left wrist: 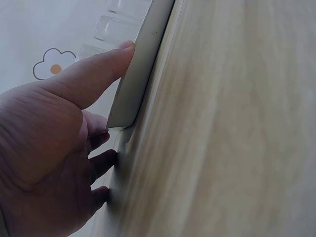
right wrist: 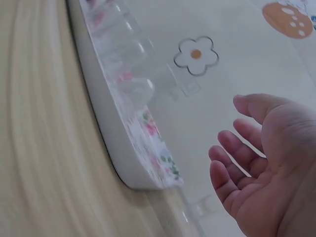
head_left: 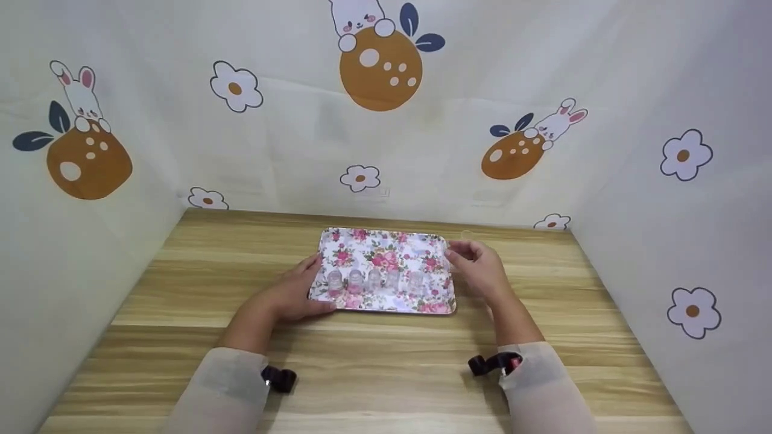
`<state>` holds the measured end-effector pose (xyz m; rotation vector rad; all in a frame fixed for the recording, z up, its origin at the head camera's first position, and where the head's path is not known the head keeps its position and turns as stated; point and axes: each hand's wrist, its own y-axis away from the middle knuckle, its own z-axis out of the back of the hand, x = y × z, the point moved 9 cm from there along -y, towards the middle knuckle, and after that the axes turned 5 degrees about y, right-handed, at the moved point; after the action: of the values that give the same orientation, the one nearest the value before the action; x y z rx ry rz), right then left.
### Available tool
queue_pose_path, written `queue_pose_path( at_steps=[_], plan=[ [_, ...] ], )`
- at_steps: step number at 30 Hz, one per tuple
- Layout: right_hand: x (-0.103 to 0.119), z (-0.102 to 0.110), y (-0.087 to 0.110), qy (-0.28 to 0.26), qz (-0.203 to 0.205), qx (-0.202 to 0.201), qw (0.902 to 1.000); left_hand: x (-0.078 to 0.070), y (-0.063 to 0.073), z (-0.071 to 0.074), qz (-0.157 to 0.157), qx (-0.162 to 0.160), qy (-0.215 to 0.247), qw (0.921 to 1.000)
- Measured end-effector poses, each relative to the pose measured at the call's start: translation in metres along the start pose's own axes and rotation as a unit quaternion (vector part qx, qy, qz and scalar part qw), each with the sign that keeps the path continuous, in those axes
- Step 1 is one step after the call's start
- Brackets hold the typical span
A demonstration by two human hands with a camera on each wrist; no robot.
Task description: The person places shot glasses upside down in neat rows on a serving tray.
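A floral tray [head_left: 386,241] with a white outer wall lies on the wooden table. Several small clear jars [head_left: 374,278] stand in a row along its near side. My left hand [head_left: 295,292] holds the tray's near left corner, the thumb [left wrist: 116,57] pressing on the front rim and the fingers around the left side, their tips low by the table. At the tray's right edge is my right hand [head_left: 479,268]. In the right wrist view its loosely bent fingers [right wrist: 242,150] are apart from the tray and hold nothing.
Just beyond my right hand stands a faint clear object [head_left: 466,235]. Wood-grain table [head_left: 374,374] surrounds the tray. A pale cloth [head_left: 289,138] printed with rabbits, oranges and flowers forms walls behind and at both sides.
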<state>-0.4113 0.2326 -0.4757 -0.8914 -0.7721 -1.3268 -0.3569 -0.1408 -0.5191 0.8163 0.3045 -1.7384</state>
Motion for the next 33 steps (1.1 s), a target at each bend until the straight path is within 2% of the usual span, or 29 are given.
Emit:
queue_pose_path(
  at_steps=[7,13,19,24,30,33],
  plan=[
    [-0.021,0.023,-0.009,0.003,-0.022,-0.036,0.9991,0.001,0.001,0.001,-0.001,-0.002,0.003,1.0],
    [-0.045,0.031,-0.015,0.019,-0.063,-0.055,0.9963,0.002,0.001,0.001,-0.001,-0.004,-0.002,1.0],
    [-0.062,0.031,-0.022,0.072,-0.076,-0.034,0.994,0.0,0.0,0.0,-0.005,-0.001,-0.006,1.0],
    [-0.068,0.026,-0.029,0.083,-0.073,-0.029,0.9934,0.0,0.0,0.0,0.0,0.001,-0.01,1.0],
    [-0.074,0.019,-0.042,0.077,-0.072,-0.047,0.9933,-0.001,0.003,0.002,0.005,0.002,0.0,1.0],
    [-0.078,0.019,-0.047,0.091,-0.079,-0.059,0.9909,0.0,0.002,0.0,0.007,0.003,-0.002,1.0]
  ],
)
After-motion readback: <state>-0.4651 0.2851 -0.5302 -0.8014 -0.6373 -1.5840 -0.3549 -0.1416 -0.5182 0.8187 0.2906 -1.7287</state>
